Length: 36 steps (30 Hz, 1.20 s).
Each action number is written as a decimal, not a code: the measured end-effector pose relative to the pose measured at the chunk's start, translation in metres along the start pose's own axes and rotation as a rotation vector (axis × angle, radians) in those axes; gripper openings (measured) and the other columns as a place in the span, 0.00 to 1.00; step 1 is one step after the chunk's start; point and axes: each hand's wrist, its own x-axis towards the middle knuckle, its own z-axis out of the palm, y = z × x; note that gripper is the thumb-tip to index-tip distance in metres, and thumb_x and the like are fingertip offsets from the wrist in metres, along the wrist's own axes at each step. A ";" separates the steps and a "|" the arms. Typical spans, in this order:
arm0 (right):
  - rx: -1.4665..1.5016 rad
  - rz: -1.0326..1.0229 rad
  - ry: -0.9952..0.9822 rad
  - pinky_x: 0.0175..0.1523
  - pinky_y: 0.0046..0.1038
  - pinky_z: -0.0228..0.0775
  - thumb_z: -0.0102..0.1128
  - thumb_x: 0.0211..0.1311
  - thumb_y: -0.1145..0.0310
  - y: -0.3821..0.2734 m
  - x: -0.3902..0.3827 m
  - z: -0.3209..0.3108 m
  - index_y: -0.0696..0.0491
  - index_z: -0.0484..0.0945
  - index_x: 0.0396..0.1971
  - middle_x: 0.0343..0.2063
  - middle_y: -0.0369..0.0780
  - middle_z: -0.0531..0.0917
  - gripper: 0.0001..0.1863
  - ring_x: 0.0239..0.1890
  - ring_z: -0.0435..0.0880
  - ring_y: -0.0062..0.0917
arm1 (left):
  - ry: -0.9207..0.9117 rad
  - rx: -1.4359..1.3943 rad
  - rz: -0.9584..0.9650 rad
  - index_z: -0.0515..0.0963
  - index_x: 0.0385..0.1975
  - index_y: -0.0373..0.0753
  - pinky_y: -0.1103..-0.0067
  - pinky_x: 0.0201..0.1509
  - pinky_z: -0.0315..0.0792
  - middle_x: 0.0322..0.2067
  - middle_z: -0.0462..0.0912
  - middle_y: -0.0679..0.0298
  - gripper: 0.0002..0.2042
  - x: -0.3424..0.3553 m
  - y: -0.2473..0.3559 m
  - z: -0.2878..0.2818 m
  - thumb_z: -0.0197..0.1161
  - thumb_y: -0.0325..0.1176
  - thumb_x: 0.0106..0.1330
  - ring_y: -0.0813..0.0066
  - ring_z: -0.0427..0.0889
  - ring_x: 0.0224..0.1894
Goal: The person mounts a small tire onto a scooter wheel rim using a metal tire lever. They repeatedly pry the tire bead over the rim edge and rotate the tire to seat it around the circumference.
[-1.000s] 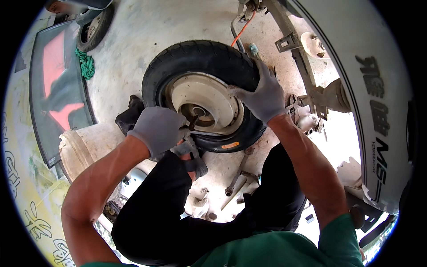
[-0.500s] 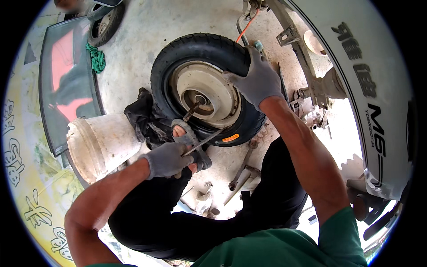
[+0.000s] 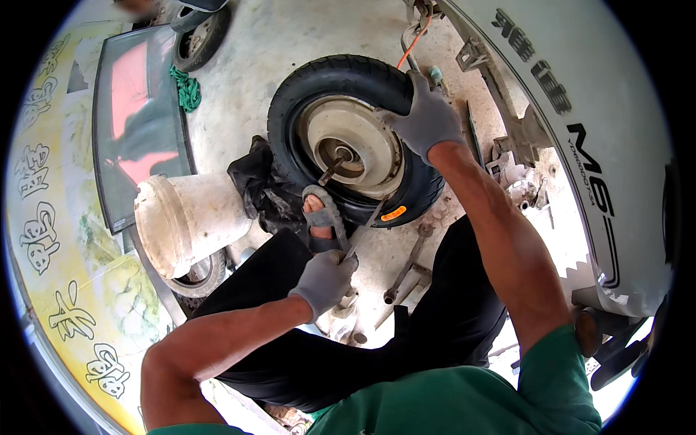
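In front of me lies a black tyre on a cream metal wheel hub, tilted on the floor, with its short axle sticking up. My left hand, in a grey glove, is closed round a thin metal tyre lever. The lever's far end meets the tyre's near edge by the rim, beside an orange label. My gloved right hand grips the tyre's far right side, fingers over the tread and thumb toward the hub. My sandalled left foot is close against the wheel.
A white bucket and a crumpled black sheet are left of the wheel. Beyond lie a glass pane and a green cloth. A long wrench lies between my legs. A metal frame and pale vehicle panel border the right.
My left hand has come right and nearer my body, so the lever points more steeply at the rim. My right hand stays on the tyre; the whole view has shifted slightly.
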 end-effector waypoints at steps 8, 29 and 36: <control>-0.012 0.041 -0.020 0.61 0.49 0.77 0.74 0.55 0.38 -0.026 0.005 -0.003 0.56 0.66 0.67 0.53 0.60 0.82 0.49 0.56 0.84 0.55 | 0.060 -0.249 -0.080 0.77 0.46 0.33 0.75 0.20 0.72 0.19 0.78 0.61 0.15 -0.015 -0.020 0.133 0.54 0.42 0.81 0.73 0.77 0.17; -0.014 0.064 0.015 0.60 0.45 0.78 0.76 0.55 0.41 -0.044 0.005 0.009 0.61 0.62 0.67 0.58 0.58 0.78 0.52 0.58 0.83 0.50 | 0.435 0.939 0.483 0.84 0.52 0.42 0.60 0.52 0.79 0.36 0.88 0.50 0.15 -0.006 0.013 -0.141 0.60 0.36 0.69 0.48 0.87 0.43; -0.039 0.065 -0.004 0.63 0.45 0.76 0.77 0.54 0.41 -0.046 0.010 0.008 0.62 0.64 0.66 0.59 0.58 0.78 0.51 0.61 0.81 0.52 | 0.454 1.061 0.449 0.85 0.51 0.45 0.58 0.54 0.78 0.40 0.89 0.51 0.15 0.040 -0.010 -0.152 0.60 0.39 0.69 0.47 0.86 0.47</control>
